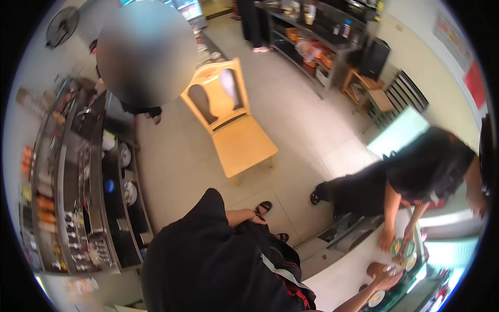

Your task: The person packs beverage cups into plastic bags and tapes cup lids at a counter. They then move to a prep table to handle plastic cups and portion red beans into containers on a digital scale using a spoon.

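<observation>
The right hand (388, 280) seems mid-handling, gripping a brownish container (375, 268), which calls for care beside the co-worker's hands (386, 239) and green-topped cups (397, 246); the left hand's (258, 217) state I cannot tell.

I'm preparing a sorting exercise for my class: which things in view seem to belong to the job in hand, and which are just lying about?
Seem part of the job:
green-labelled round items
pale-rimmed round item
white worktop

Just lying about:
yellow wooden chair
dark slatted chair
fan
blue item on the left shelf
</observation>
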### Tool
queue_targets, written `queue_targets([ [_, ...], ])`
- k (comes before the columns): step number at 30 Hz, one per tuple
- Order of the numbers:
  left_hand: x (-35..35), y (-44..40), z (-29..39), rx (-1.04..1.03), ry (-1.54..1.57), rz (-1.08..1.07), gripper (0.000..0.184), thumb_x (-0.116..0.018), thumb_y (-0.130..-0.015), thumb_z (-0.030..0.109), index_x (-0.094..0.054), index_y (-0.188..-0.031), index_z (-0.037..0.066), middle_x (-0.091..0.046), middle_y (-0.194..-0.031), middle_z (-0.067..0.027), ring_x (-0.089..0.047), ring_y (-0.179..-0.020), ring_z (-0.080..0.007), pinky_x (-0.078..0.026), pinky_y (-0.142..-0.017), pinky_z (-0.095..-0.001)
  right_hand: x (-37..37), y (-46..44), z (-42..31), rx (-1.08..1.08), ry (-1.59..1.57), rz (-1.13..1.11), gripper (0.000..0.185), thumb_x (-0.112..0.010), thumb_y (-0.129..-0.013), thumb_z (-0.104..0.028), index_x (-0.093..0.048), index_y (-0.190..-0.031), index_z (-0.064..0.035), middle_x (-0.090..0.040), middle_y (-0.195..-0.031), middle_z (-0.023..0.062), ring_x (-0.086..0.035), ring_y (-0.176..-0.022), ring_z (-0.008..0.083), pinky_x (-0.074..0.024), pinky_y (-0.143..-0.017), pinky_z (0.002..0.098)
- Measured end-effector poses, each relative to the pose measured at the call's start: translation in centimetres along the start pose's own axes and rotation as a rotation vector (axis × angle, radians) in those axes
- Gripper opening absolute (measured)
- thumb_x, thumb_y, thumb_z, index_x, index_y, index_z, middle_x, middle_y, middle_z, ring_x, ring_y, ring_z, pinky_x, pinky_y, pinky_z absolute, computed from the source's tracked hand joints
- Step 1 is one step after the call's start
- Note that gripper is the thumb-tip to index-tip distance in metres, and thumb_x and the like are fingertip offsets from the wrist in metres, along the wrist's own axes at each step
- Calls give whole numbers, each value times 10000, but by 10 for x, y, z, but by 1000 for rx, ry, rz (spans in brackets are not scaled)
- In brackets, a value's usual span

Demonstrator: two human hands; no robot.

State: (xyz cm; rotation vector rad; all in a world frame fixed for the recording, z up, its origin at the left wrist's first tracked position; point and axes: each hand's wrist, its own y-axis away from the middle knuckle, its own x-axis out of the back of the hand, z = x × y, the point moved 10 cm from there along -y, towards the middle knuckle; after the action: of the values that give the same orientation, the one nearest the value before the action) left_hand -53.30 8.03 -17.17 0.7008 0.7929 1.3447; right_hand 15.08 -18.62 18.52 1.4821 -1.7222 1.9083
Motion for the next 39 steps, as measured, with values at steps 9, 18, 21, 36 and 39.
queue_targets([
  [9,-49,121,-252,321,298,200,612,-516,-958,422,-605,-1449,68,-512,-1568,-195,-526,-1400,-372,-410,-1169,-536,-72,297,-321,138,-622,-743,423,-427,-1106,-383,-658,-1233,-52,-699,-1102,116,-679,-979,253,-551,-852,386],
  [18,-7,362,-441,187,297,1271,372,-564,-988,359,-759,-1120,71,-754,-1113,-176,-704,-1065,-390,-545,-963,-488,-31,774,-664,1547,-85,-2084,420,-497,-1065,-364,-706,-1267,-62,-725,-1173,230,-702,-1102,383,-538,-945,498],
  [21,-31,429,-493,270,556,1500,433,-522,-1038,413,-756,-1091,53,-750,-1111,-207,-709,-1060,-408,-546,-982,-496,0,807,-767,1553,-259,-2131,414,-506,-1063,-365,-715,-1245,-58,-729,-1145,246,-706,-1093,391,-539,-942,499],
  [36,80,520,-692,557,737,1072,845,-312,-916,865,-674,-1412,285,-592,-1479,-231,-506,-1420,-427,-396,-1170,-573,137,792,-1239,1479,-471,-1745,667,-515,-1012,-648,-704,-1303,-79,-728,-1235,211,-666,-1182,447,-514,-1029,523],
  [39,113,573,-746,716,953,1069,758,-426,-904,823,-652,-1432,329,-584,-1483,-221,-438,-1460,-454,-353,-1191,-612,170,807,-1352,1657,-828,-1769,611,-568,-1017,-567,-644,-1387,-86,-701,-1304,198,-674,-1181,397,-524,-1029,465],
])
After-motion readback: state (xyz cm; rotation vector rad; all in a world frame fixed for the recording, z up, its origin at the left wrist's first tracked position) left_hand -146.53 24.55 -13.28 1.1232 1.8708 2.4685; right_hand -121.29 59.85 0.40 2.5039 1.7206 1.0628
